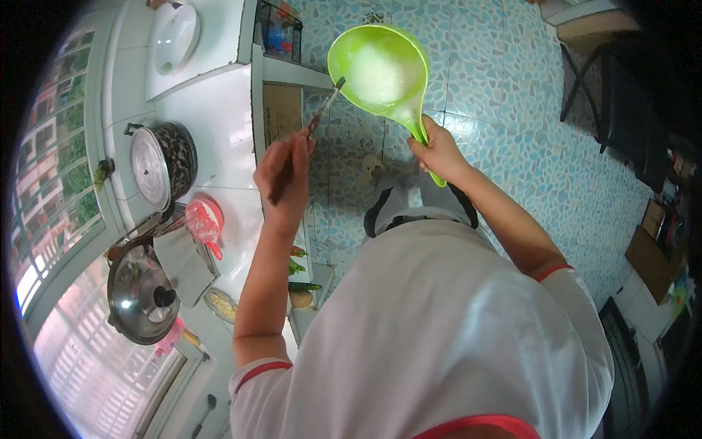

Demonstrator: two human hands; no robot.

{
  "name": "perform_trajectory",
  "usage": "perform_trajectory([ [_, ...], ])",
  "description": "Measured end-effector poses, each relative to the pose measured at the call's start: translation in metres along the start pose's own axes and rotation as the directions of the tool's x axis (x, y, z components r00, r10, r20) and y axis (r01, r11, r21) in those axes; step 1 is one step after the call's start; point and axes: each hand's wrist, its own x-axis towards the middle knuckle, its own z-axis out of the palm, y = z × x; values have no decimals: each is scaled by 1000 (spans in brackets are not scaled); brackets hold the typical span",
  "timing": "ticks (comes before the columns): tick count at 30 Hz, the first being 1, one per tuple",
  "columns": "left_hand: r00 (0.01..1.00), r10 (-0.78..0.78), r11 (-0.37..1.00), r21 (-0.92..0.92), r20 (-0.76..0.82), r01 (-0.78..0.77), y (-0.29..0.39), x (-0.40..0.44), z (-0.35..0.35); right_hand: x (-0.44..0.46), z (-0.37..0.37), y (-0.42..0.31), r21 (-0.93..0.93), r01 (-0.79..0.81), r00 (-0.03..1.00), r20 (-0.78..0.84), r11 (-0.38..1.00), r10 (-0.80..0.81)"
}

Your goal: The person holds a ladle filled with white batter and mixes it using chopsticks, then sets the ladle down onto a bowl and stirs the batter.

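My right hand point(442, 150) is wrapped round the handle of a bright green water scoop point(418, 110), holding it over the floor. White, floury stuff point(380, 72) lies in the bowl of the scoop; whether it is dry or wet I cannot tell. In my closed left hand point(284, 172) are dark brown chopsticks point(322, 111), pressed close together, with pale smears along them. Their tips reach the near left rim of the scoop. Closest to my left forearm on the counter lies a red scoop point(205, 222) with white powder in it.
Along the left runs a white counter point(227, 146) with a lidded pot point(157, 167), a glass-lidded wok point(142, 293) and a white plate point(175, 40). A cardboard box point(282, 113) and vegetables point(298, 267) sit below it. Dark furniture point(621, 110) stands at the right.
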Motion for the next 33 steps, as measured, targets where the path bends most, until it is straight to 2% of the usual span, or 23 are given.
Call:
perform_trajectory([
  [2,999,9,999,32,49,-11,-5,-15,9,0,-2,-5,-15,-7,1000,-2,1000,7],
  [5,988,-150,970,-198,-20,143,0,-47,28,4,12,-2,-4,-13,1000,12,1000,13],
  [8,909,-418,741,-574,12,348,29,-48,51,1,5,-8,-19,3,1000,-18,1000,-3],
  [11,886,-464,689,-624,11,368,12,-42,44,0,0,-12,-66,-51,998,-36,997,49],
  [15,922,-388,807,-486,-10,335,-35,5,7,-10,-7,-20,-70,-79,996,43,994,82],
  [17,966,-256,908,-339,21,248,-40,44,-13,-11,-11,-27,-108,-97,992,70,989,105],
  [19,988,-46,995,-76,148,58,-13,82,-25,-14,-16,-33,-121,-109,987,108,987,122],
  [21,950,117,993,-66,290,-102,10,112,-32,-18,-24,-43,-145,-113,979,152,983,135],
  [23,891,228,973,-112,394,-200,25,139,-37,-22,-31,-51,-173,-132,966,199,976,166],
  [24,878,211,969,-210,429,-130,26,145,-39,-23,-34,-54,-189,-147,956,223,971,188],
  [27,877,128,990,-120,464,-81,8,139,-51,-25,-45,-60,-254,-158,942,250,954,223],
  [28,897,90,996,-34,433,-84,-3,129,-53,-25,-46,-61,-272,-160,943,241,949,228],
  [30,951,-42,997,-55,305,62,-10,94,-49,-24,-49,-69,-305,-193,935,231,932,269],
  [31,947,-137,990,14,292,138,-25,78,-48,-22,-50,-70,-292,-195,932,242,936,270],
  [32,945,-62,991,-89,321,95,-31,59,-45,-20,-51,-70,-279,-197,929,253,940,270],
  [33,939,-156,955,-195,307,223,-37,41,-36,-18,-51,-70,-267,-199,926,265,943,270],
])
